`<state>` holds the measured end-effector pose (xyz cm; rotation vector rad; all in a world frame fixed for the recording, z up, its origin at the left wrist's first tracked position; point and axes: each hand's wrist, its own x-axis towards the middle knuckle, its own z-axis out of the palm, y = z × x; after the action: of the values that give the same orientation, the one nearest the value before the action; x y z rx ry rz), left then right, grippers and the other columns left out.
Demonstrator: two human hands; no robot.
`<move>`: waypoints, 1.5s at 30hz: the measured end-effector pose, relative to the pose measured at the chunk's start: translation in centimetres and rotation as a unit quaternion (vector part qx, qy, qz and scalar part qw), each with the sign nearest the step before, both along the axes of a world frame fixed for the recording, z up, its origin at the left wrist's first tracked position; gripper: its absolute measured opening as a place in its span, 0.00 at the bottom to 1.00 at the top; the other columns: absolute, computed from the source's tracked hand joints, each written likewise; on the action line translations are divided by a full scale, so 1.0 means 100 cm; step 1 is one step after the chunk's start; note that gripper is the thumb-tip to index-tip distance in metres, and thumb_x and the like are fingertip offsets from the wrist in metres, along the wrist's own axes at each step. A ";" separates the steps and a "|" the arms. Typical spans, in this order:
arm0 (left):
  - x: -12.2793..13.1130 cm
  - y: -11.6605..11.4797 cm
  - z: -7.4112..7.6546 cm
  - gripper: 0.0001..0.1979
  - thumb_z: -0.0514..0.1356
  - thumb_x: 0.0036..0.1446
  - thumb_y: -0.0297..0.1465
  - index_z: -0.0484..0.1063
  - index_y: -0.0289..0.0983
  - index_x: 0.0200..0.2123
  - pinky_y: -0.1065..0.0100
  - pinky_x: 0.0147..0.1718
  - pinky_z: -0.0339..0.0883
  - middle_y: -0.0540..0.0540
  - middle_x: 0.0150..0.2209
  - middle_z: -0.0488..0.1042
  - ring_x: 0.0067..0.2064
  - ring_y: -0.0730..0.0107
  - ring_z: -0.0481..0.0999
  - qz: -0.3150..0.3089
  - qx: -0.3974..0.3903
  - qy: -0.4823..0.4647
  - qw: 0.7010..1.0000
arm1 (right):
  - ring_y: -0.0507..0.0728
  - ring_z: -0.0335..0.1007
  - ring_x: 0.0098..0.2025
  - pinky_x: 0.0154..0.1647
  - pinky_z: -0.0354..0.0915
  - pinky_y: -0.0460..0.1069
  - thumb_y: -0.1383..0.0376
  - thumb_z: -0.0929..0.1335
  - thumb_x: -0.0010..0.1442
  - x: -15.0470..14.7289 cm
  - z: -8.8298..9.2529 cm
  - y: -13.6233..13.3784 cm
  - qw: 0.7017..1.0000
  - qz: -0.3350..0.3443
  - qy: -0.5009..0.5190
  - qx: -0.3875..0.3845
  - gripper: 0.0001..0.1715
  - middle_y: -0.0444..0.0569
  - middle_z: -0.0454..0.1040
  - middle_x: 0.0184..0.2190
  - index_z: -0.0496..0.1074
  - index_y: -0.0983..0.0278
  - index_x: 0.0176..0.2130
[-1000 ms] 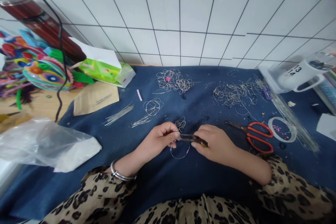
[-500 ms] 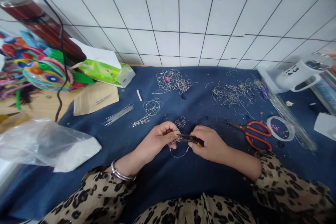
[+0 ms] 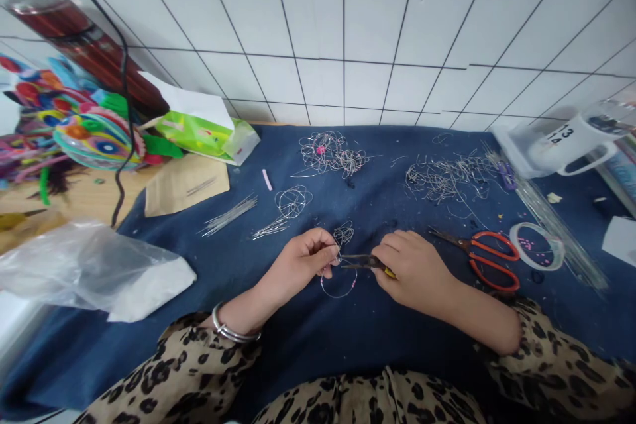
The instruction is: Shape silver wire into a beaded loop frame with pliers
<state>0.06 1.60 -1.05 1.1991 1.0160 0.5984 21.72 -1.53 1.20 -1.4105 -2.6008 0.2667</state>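
Note:
My left hand [image 3: 301, 262] pinches the top of a thin wire loop [image 3: 339, 285] strung with a few pink beads, which hangs over the blue cloth [image 3: 308, 344]. Small dark pliers [image 3: 360, 261] with a yellow handle tip are gripped in my right hand [image 3: 415, 268], their jaws pointing left at the spot where my left fingers hold the wire. A small finished wire flower [image 3: 342, 234] lies just behind the hands. Both wrists rest low near the front of the cloth, and my left wrist wears silver bangles [image 3: 231, 330].
Orange-handled scissors [image 3: 484, 253] and a clear lid with pink beads [image 3: 538, 246] lie to the right. Wire tangles [image 3: 447, 175] and wire flowers [image 3: 330, 152] sit behind, straight wire bundles [image 3: 228, 215] to the left. A plastic bag [image 3: 94, 268], tissue pack [image 3: 199, 132] and white mug [image 3: 576, 139] stand at the edges.
The hands stay together on the wire loop. The pliers' jaws have shifted slightly at the loop's top and the loop has swung a little; the view moved slightly.

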 end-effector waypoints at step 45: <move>0.001 -0.004 0.005 0.07 0.55 0.57 0.32 0.64 0.34 0.30 0.73 0.25 0.64 0.53 0.24 0.68 0.23 0.78 0.68 0.028 0.063 -0.012 0.998 | 0.48 0.66 0.16 0.16 0.61 0.42 0.56 0.62 0.56 -0.022 -0.018 -0.019 0.615 -0.134 0.416 -0.656 0.15 0.40 0.66 0.17 0.64 0.66 0.29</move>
<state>0.19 1.18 -0.56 1.2736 1.0067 0.7285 19.48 -3.39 -0.64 -1.2483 -1.1088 2.3788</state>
